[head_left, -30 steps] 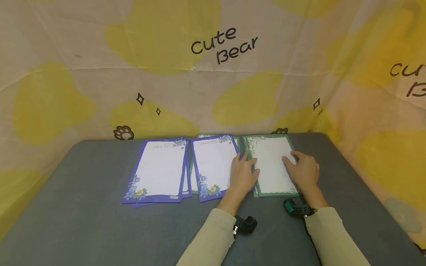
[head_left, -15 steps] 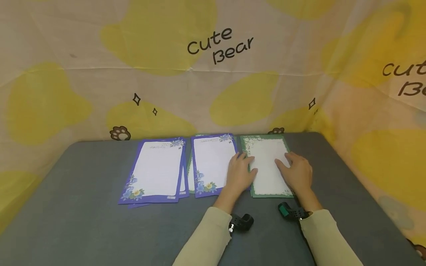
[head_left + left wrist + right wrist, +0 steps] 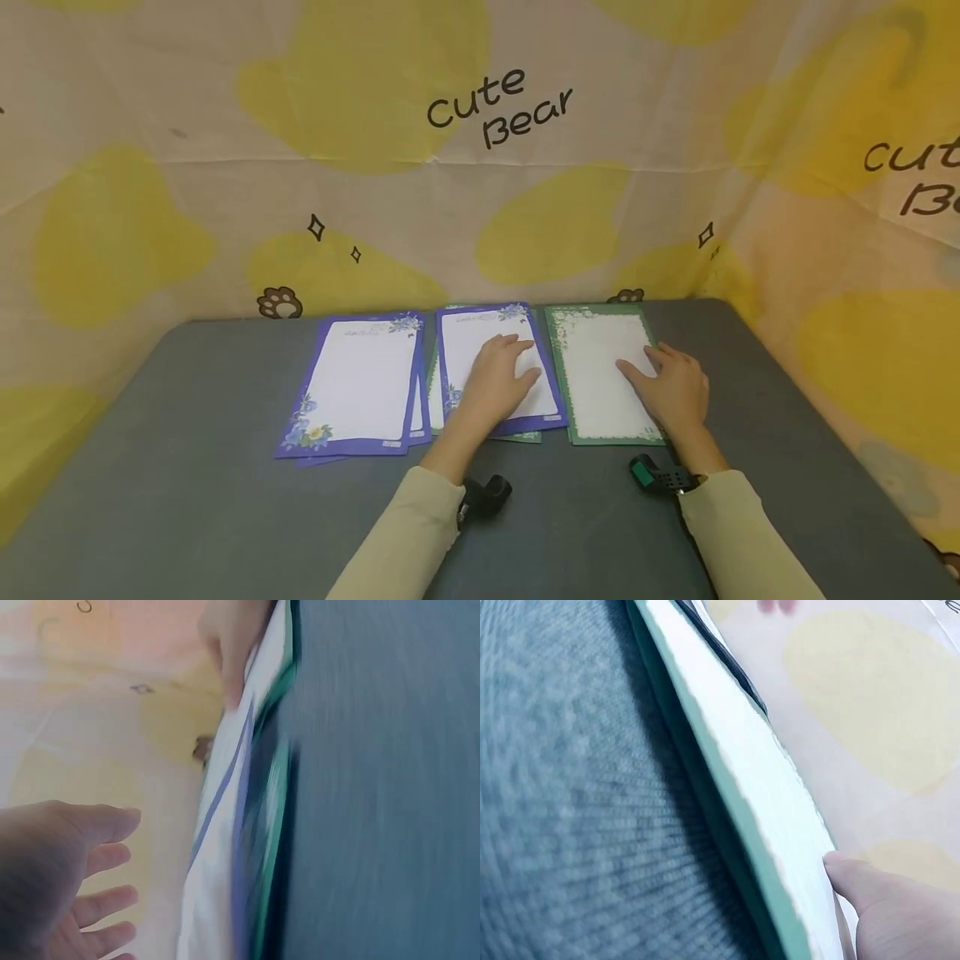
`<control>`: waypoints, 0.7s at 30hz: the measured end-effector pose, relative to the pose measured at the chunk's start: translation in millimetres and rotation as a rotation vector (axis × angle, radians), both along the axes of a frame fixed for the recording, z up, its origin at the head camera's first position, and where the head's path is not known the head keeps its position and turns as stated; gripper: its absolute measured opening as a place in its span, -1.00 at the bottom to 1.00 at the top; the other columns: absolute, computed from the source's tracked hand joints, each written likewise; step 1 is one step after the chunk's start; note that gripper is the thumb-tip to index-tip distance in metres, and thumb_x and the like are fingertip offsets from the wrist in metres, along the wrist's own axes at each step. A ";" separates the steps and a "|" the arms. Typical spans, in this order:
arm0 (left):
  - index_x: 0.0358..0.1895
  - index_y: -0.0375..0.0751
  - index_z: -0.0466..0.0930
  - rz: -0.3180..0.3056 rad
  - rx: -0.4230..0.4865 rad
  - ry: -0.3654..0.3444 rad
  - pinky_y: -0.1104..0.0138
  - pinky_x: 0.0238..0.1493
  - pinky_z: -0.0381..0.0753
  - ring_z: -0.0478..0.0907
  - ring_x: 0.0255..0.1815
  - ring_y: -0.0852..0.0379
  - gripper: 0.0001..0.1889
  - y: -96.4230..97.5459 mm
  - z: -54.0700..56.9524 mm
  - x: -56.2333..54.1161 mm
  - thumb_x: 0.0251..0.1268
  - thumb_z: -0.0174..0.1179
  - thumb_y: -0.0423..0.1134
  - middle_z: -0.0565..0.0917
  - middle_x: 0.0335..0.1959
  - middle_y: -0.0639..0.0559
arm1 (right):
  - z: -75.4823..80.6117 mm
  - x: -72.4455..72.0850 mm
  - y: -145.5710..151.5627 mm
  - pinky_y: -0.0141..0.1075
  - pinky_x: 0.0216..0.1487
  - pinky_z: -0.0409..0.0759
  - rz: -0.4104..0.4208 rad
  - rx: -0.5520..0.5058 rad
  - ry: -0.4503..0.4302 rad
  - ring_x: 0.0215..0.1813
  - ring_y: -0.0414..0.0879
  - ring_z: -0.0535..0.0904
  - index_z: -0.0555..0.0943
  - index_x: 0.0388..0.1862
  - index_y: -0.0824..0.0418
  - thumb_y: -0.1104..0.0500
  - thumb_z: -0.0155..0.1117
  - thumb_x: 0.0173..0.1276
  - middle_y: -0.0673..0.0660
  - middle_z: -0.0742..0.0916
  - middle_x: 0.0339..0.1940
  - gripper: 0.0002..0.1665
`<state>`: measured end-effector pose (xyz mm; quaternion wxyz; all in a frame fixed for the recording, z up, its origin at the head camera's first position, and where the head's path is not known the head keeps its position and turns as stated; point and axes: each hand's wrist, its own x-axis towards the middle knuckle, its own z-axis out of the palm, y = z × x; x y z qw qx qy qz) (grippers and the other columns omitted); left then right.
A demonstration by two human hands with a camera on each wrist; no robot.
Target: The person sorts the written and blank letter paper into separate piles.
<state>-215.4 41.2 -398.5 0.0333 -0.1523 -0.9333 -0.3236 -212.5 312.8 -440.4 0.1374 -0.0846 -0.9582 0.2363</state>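
Observation:
My left hand (image 3: 498, 379) hovers over a purple-bordered flower-print sheet (image 3: 491, 321) in the middle of the table. In the left wrist view, the left hand's spread fingers (image 3: 105, 900) are apart from the paper. A green-bordered sheet shows from beneath that purple one. At the right lies a green-bordered sheet (image 3: 596, 392), with another edge under it. My right hand (image 3: 675, 387) rests at its right edge, thumb on the white area, as the right wrist view also shows with the thumb (image 3: 855, 877). How the right fingers lie beyond the edge is partly hidden.
To the left, purple-bordered sheets (image 3: 360, 383) overlap slightly out of line. All the papers lie towards the back of the grey table (image 3: 225, 517). Behind it hangs a cloth (image 3: 390, 208) with yellow patches and lettering.
My left hand has moved left, from the gap beside the green-bordered sheet to over the middle purple sheet. My right hand stays near the green sheet's right edge. The head view shifts slightly.

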 end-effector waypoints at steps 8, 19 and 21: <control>0.36 -0.18 0.52 0.104 0.020 -0.007 -0.10 0.57 0.25 0.31 0.53 -0.24 -0.48 -69.3 -0.2 -2.3 0.40 0.26 -0.10 0.50 0.43 -0.23 | 0.2 -0.1 0.0 0.39 0.41 0.20 0.008 0.005 0.010 0.44 0.44 0.33 0.54 0.35 0.30 -0.29 0.31 0.34 0.40 0.51 0.44 -0.15; 0.39 -0.23 0.47 0.228 -0.136 0.022 -0.16 0.56 0.22 0.28 0.53 -0.35 -0.30 -98.6 -31.8 -6.6 0.31 0.30 0.13 0.46 0.44 -0.30 | 0.6 0.7 -4.7 0.38 0.40 0.24 0.016 0.035 0.013 0.42 0.46 0.36 0.54 0.33 0.34 -0.24 0.32 0.35 0.44 0.52 0.41 -0.18; 0.36 -0.24 0.50 0.220 -0.125 0.042 -0.16 0.56 0.21 0.28 0.52 -0.36 -0.32 -97.8 -34.8 -7.8 0.31 0.31 0.12 0.47 0.43 -0.29 | 0.1 0.9 -3.3 0.37 0.41 0.24 0.004 0.035 0.016 0.42 0.45 0.37 0.55 0.32 0.34 -0.21 0.33 0.35 0.43 0.53 0.41 -0.21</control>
